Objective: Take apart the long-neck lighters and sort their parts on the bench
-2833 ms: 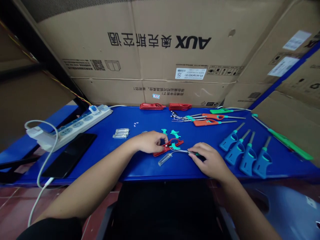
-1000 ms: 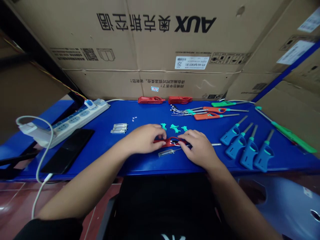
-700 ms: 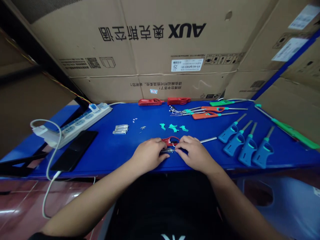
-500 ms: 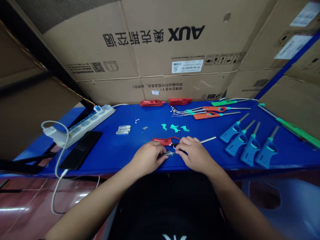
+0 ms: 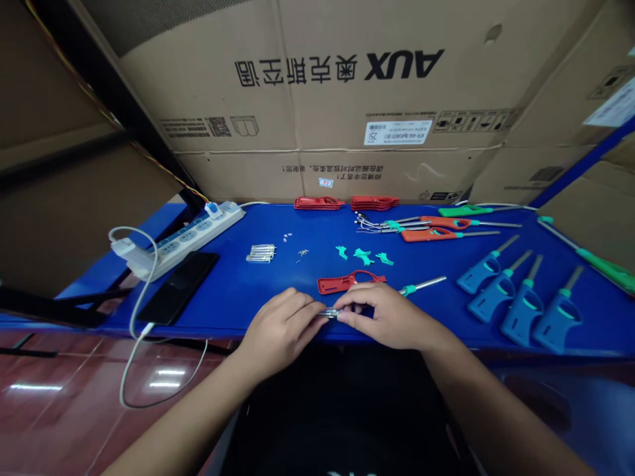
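Observation:
Near the table's front edge, my left hand (image 5: pixel 282 327) pinches a small clear-and-metal cylinder (image 5: pixel 329 313) by its left end. The fingertips of my right hand (image 5: pixel 384 314) close on the right end of the same piece. Just behind it lies a red lighter shell (image 5: pixel 342 282), its right end partly behind my right hand. A metal tube with a teal collar (image 5: pixel 425 285) sticks out beyond that hand. Several teal small parts (image 5: pixel 362 256) lie farther back, and a group of clear cylinders (image 5: pixel 260 253) rests to the left.
A white power strip (image 5: pixel 188 239) and a black phone (image 5: pixel 179 287) with cables are at the left. Stacked red shells (image 5: pixel 374 203) stand along the cardboard (image 5: pixel 317 125). Orange lighters (image 5: pixel 429 235) and several blue lighters (image 5: pixel 526 307) lie at the right.
The view has shifted, so the table's things appear farther right. My right hand's fingertips have closed in on the cylinder's right end, and more of the red shell and the teal collar shows.

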The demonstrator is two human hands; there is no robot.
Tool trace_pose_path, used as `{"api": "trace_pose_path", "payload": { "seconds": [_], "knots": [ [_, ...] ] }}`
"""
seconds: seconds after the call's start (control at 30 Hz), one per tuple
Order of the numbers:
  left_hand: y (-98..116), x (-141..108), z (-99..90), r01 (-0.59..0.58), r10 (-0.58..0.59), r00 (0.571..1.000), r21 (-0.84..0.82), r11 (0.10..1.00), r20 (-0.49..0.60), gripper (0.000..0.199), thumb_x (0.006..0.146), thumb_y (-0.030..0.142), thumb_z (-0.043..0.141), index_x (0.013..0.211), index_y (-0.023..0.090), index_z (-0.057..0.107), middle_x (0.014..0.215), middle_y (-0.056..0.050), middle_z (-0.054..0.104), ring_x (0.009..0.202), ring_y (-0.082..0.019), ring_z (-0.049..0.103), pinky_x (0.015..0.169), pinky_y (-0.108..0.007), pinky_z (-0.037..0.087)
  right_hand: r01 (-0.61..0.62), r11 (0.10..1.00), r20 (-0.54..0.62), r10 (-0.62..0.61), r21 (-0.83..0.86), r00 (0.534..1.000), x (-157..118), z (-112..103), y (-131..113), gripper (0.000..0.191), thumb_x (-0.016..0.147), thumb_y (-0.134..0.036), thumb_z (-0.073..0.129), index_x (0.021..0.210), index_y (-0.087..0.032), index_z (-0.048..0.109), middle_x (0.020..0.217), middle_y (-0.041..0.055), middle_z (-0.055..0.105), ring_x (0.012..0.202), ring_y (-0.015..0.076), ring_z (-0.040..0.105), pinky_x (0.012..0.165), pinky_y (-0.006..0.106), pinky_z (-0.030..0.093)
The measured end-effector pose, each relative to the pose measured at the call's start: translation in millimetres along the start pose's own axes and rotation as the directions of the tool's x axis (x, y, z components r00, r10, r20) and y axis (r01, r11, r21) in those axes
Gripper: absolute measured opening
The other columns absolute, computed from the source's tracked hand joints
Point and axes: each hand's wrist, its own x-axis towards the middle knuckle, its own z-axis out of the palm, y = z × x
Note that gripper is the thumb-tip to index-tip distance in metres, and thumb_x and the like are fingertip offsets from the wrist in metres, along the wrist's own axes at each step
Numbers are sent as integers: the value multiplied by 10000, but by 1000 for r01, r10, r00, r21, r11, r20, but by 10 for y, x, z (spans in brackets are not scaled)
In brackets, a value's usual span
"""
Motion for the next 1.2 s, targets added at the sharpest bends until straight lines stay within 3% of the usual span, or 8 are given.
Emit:
{"api": "trace_pose_path", "payload": {
  "seconds": [0.2,0.47,0.87,1.03,1.2],
  "knots": [
    [-20,-110,-104,-7,10,999,-73,997,46,161,969,204,590,1116,156,637,947,-64,676,817,-180,578,734,-328,507,-111,977,185,77,183,980,98,15,12,109,875,-286,705,948,-226,759,888,-4,769,802,146,702,759,277,547],
    [-85,-238,-113,31,-24,999,-179,983,38,200,969,188,592,1166,161,608,978,-69,657,846,-178,560,752,-331,503,-109,978,212,71,177,975,152,73,-51,94,887,-229,671,908,-243,762,892,-6,772,811,151,705,783,307,552],
    [-265,-347,-172,98,-72,990,-226,969,122,199,1000,185,515,1167,163,620,972,-87,626,890,-198,563,784,-358,510,81,995,274,-61,-60,960,421,147,-170,151,926,-182,575,920,-218,722,875,-1,742,776,138,652,739,288,489],
    [-377,-365,-187,131,-84,969,-196,972,232,218,1015,213,489,1134,150,660,953,-90,618,888,-200,556,821,-371,500,252,941,275,-187,-225,943,506,324,-81,163,936,-171,536,908,-190,695,871,35,710,802,162,620,779,318,470],
    [-453,-359,-203,173,-100,960,-274,946,263,202,998,228,533,1091,172,703,932,-72,637,881,-185,580,842,-346,497,306,904,270,-227,-298,936,493,434,4,189,958,-172,494,910,-179,677,858,58,680,812,180,574,779,325,463]
  ]
}}
